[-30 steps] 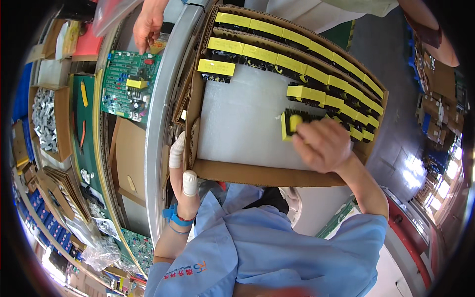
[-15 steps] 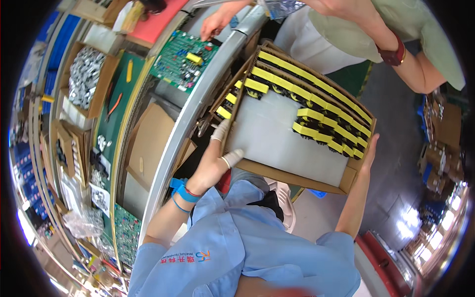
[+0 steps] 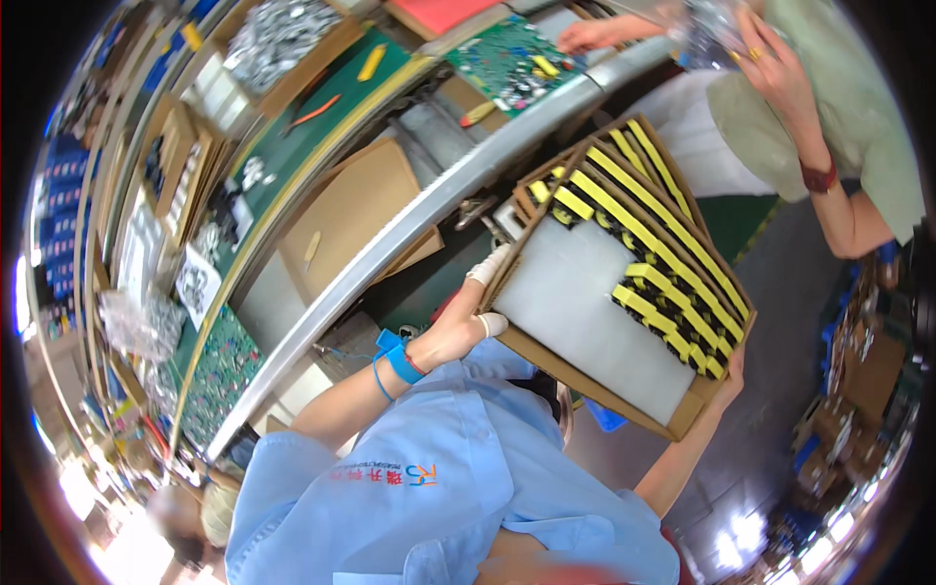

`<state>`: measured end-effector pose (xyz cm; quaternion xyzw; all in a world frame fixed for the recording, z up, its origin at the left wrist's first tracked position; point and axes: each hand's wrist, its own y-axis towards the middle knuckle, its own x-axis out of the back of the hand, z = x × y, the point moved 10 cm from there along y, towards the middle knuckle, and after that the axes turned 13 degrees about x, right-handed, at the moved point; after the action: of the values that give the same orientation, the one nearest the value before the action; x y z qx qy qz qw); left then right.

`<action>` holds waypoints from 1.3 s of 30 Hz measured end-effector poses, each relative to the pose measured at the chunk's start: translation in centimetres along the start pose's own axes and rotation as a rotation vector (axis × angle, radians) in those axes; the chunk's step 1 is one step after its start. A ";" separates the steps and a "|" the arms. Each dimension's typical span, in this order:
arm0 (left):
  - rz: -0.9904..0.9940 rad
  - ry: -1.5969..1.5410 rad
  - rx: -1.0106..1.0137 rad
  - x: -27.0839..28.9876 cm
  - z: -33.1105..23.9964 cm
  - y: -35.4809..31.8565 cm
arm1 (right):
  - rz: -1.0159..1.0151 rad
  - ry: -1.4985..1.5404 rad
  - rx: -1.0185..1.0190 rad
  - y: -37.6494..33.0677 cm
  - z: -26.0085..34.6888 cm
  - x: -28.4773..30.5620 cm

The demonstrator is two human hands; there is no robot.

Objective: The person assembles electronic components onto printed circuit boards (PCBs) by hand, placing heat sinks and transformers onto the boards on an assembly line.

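Observation:
Between my hands is a shallow cardboard box (image 3: 575,372), held tilted in front of my body. Rows of yellow-topped black components (image 3: 639,226) fill its far and right parts, and a bare whitish liner (image 3: 575,292) shows in the rest. My left hand (image 3: 460,327), with white covers on the thumb and a fingertip, grips the left wall. My right hand (image 3: 731,378) is closed around the lower right corner, its fingers partly hidden by the box. A blue strap (image 3: 398,359) circles my left wrist.
Left of me runs a conveyor with a metal rail (image 3: 390,253), carrying a flat cardboard piece (image 3: 351,210) and a green circuit board (image 3: 507,63). A co-worker's hand (image 3: 585,35) is by that board; their other hand (image 3: 775,73) holds clear plastic. Stacked cartons (image 3: 868,375) stand far right.
My view has turned, and the box with both my hands now appears further right and lower. The co-worker's nearer hand now shows raised at the clear plastic. My grip is the same.

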<state>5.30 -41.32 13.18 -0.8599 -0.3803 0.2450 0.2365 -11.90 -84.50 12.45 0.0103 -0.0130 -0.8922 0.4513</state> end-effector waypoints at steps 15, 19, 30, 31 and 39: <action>-0.587 -0.128 -0.415 19.3 2.3 -17.2 | 0.282 -0.083 0.103 2.2 -4.2 -16.6; -0.659 -0.337 -0.238 31.8 4.8 -15.9 | 0.392 0.497 -0.069 -4.8 -3.6 -38.4; -0.785 -0.354 -0.232 54.6 9.8 -11.3 | 0.203 0.481 -0.211 -10.3 -13.0 -48.4; -0.764 -0.450 -0.182 54.6 9.9 -9.9 | 0.202 0.574 -0.237 -10.7 -12.2 -48.9; -0.919 -0.362 -0.277 55.1 7.8 -8.2 | 0.490 0.005 -0.017 -7.7 -1.5 -39.6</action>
<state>28.73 7.72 -1.26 -0.5708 -0.7829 0.2079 0.1340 5.37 -48.10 10.94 0.0053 -0.0066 -0.7561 0.6544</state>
